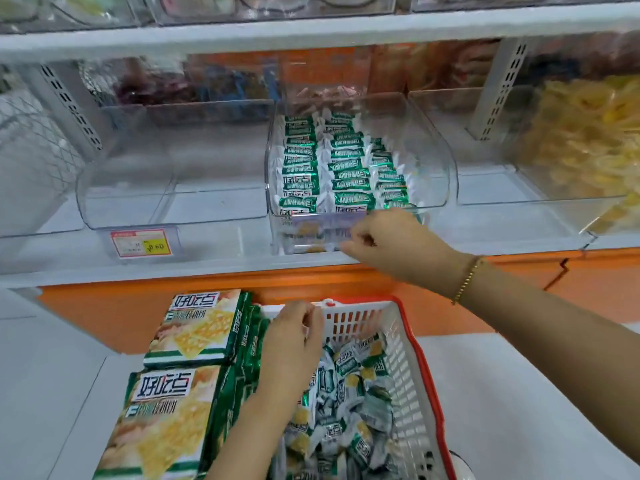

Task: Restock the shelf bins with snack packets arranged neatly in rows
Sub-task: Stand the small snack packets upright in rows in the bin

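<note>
Now 3 packet rows (346, 168); right fingers (356, 237) pinch the bin (433, 161) front, left fingers (308, 318) grip the basket (408, 358).

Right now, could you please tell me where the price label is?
Head view, left side: the price label is on the front of the clear bin beside the packet-filled bin.

The bin (427, 150) is clear glossy plastic; snack packets (349, 173) are shiny film (crinkled ends); the basket (403, 370) is matt white plastic.

Price label (141, 243), orange shelf front (104, 306)
</note>
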The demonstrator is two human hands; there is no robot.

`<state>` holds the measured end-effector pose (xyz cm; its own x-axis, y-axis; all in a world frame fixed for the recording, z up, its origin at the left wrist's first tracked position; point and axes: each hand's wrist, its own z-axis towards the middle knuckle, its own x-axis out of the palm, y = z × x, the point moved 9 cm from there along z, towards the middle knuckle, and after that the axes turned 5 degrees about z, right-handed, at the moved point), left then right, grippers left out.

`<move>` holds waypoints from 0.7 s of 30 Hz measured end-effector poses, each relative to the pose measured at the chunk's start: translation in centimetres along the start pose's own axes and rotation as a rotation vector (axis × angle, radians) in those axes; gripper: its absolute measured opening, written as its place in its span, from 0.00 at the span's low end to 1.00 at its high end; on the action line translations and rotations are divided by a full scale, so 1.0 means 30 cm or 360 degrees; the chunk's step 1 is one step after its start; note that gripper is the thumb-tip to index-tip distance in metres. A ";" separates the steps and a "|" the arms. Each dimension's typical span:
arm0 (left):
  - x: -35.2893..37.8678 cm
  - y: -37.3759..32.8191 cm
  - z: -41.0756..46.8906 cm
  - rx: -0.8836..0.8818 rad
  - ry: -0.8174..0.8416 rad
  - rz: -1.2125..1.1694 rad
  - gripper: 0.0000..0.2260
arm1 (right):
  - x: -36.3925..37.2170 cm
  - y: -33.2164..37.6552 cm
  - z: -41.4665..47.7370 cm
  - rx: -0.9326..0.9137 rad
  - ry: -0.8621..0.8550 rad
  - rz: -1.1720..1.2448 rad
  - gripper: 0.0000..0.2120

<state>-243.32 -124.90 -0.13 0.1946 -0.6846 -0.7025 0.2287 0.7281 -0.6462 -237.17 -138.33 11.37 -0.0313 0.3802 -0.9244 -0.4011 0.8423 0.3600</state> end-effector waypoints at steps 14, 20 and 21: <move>0.415 0.398 -0.342 -0.0502 0.0822 0.0759 0.30 | 0.886 -0.402 -0.296 0.0572 0.0826 -0.0238 0.33; 0.400 0.451 -0.340 -0.0529 0.0976 0.0893 0.30 | 0.940 -0.421 -0.292 0.0491 0.0887 -0.0604 0.22; 0.395 0.448 -0.335 -0.0515 0.0945 0.0873 0.29 | 0.946 -0.419 -0.294 0.0467 0.0913 -0.0635 0.20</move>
<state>-247.52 -122.87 -20.13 -0.3523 -0.1686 -0.9206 -0.0513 0.9856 -0.1609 -241.10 -141.48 -20.50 -0.4384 -0.1657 -0.8834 -0.2243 0.9719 -0.0710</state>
